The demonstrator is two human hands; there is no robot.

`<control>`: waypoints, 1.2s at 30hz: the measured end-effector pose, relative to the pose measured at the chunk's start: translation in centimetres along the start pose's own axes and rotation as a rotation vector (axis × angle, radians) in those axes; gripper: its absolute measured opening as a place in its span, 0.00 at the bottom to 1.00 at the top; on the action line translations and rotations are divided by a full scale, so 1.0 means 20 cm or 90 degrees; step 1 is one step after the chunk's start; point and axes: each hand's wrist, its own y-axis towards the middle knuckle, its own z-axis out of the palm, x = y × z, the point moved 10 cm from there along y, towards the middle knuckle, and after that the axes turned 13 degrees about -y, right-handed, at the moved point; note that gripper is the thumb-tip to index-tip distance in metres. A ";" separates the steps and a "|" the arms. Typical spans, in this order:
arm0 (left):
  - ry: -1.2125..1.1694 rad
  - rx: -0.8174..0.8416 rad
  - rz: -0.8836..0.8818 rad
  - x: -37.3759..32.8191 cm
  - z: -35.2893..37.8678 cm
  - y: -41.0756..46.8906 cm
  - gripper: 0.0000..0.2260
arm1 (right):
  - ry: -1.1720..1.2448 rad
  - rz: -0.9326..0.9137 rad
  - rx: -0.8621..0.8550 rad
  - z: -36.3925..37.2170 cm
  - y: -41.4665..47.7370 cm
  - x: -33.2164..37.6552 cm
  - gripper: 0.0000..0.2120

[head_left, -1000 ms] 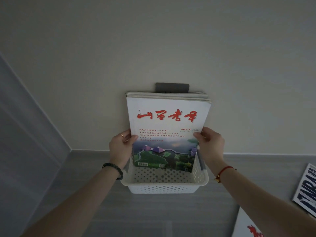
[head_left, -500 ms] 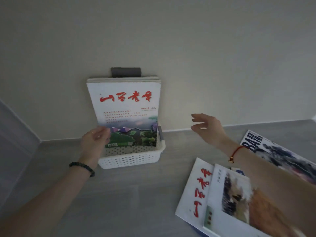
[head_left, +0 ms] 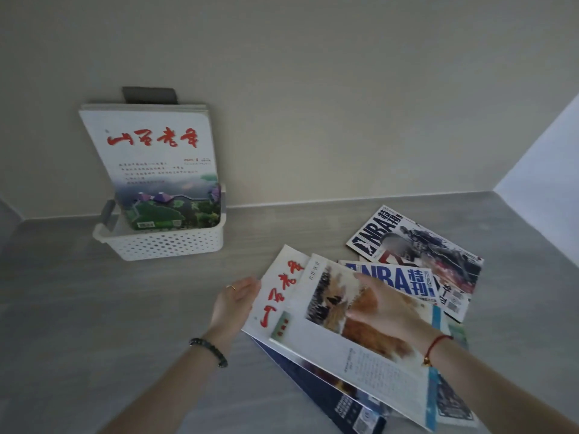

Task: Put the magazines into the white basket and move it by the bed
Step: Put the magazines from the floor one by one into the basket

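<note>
A white perforated basket [head_left: 169, 244] stands on the floor against the wall at the left. Magazines [head_left: 150, 151] stand upright in it, leaning on the wall, the front one white with red script. Several loose magazines lie fanned on the floor at the right: a white one with red script [head_left: 275, 296], one with a brown landscape picture [head_left: 354, 349] on top, and two NBA issues [head_left: 416, 245]. My left hand [head_left: 235, 305] touches the left edge of the white magazine, fingers apart. My right hand [head_left: 385, 308] lies flat on the landscape magazine, holding nothing.
Grey wood-look floor meets a beige wall at the back. A grey socket plate [head_left: 148, 95] shows on the wall above the basket's magazines. A pale wall or panel [head_left: 548, 158] rises at the far right. Bare floor lies between the basket and the pile.
Both hands let go of the magazine in the basket and moved right and down to the loose pile. The view swung right, so the basket now sits at the left.
</note>
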 end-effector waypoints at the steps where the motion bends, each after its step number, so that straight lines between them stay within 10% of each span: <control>1: 0.024 0.002 -0.009 0.05 0.05 -0.02 0.19 | -0.021 -0.003 0.019 0.05 -0.02 -0.03 0.40; 14: 0.274 0.021 -0.061 0.18 0.28 -0.18 0.15 | -0.299 -0.107 0.115 0.43 -0.16 -0.11 0.62; 20: 0.141 0.169 -0.169 0.22 0.43 -0.28 0.03 | -0.283 -0.181 0.132 0.48 -0.28 0.01 0.55; 25: -0.057 0.173 -0.201 -0.02 0.43 -0.26 0.13 | -0.062 -0.154 0.108 0.21 -0.27 0.18 0.12; 31: -0.072 -0.041 -0.058 -0.25 0.11 -0.15 0.18 | 0.405 -0.211 0.067 -0.37 -0.14 0.35 0.11; 36: -0.211 0.094 0.010 -0.42 0.11 -0.16 0.08 | 0.626 -0.217 -0.006 -0.64 0.00 0.52 0.14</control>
